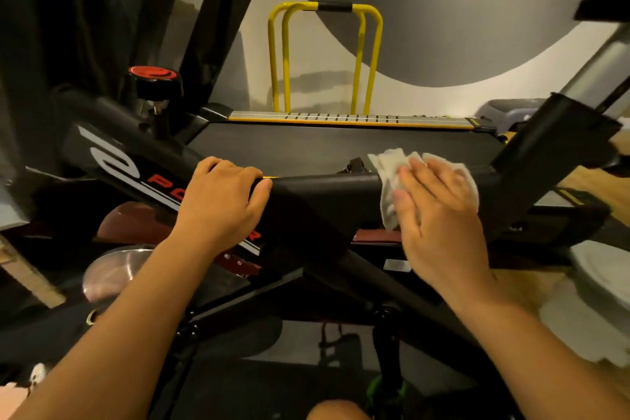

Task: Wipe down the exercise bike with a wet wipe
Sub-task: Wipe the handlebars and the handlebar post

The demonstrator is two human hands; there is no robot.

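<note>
On frame [324, 193] — wipe [387, 177] under right hand [441, 215]

The black exercise bike [324, 189] has red and white lettering on its frame. The crumpled white wet wipe [388, 169] lies draped over its top tube.

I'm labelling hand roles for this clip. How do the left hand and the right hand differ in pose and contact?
The left hand curls its fingers over the black bike frame tube; the right hand lies flat with straight fingers. The left hand touches bare tube, while the right hand presses a crumpled white wet wipe against it. Both rest on the same tube.
</note>
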